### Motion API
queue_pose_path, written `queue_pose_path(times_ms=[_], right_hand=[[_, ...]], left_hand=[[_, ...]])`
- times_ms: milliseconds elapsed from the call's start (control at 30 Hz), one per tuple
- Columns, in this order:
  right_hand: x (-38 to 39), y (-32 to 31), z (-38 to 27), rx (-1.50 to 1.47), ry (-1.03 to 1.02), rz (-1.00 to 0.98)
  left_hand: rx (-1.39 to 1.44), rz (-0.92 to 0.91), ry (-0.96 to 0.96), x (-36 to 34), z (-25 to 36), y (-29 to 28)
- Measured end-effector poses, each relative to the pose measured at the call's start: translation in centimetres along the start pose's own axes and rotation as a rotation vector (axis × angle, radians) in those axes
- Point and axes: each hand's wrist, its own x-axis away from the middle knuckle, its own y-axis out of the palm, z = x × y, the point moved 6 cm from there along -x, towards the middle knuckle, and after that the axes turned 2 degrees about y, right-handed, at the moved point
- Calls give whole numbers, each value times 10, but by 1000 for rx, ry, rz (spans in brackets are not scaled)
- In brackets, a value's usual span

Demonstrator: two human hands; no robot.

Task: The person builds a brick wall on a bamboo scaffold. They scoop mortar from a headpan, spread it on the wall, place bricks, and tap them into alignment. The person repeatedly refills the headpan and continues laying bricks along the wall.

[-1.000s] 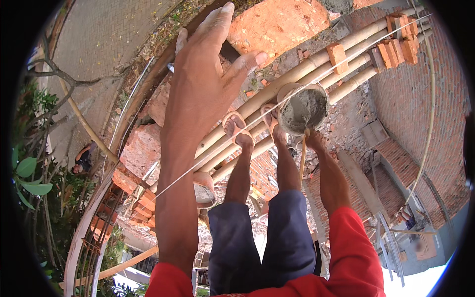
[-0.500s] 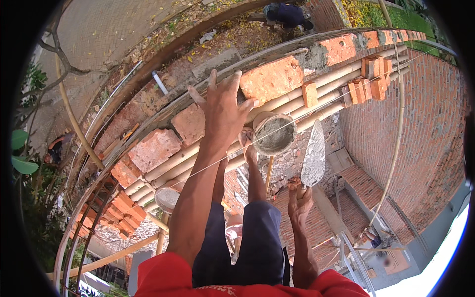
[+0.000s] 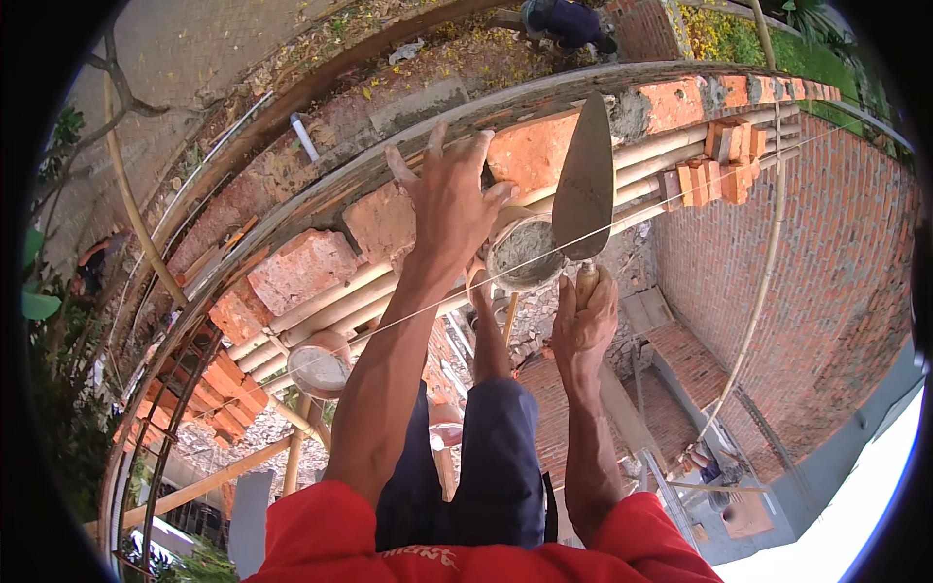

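My left hand (image 3: 452, 199) lies over the brick course with its fingers spread, between a pale orange brick (image 3: 377, 222) and a larger orange brick (image 3: 530, 155). A dark gap shows beside its thumb; what is under the palm is hidden. My right hand (image 3: 586, 316) is closed round the handle of a pointed trowel (image 3: 585, 185). The dark blade points away from me, its tip overlapping the brick course in view. Between my hands sits a round bucket of grey mortar (image 3: 525, 255). A taut string (image 3: 437, 303) crosses in front of the wall.
Bamboo poles (image 3: 637, 175) run along the wall, with loose bricks (image 3: 714, 180) stacked on them at right. Another mortar bucket (image 3: 319, 369) stands at left. A brick wall (image 3: 739, 253) rises at right. Rubble lies far below. Another person (image 3: 569, 21) is beyond the wall.
My right hand has lifted the trowel up and leftward, from beside the bucket to the brick course, and its darker face now shows. My left hand stays on the course.
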Motion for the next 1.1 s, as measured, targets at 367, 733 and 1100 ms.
queue_pose_path(times_ms=[367, 733, 1100], right_hand=[[87, -148, 40, -533, 50, -381], [-214, -96, -137, 861, -828, -155], [-203, 47, -217, 1147, -1090, -570]], left_hand=[[332, 107, 65, 145, -6, -32], [2181, -86, -1012, 382, -49, 60], [2483, 287, -793, 388, -63, 83]])
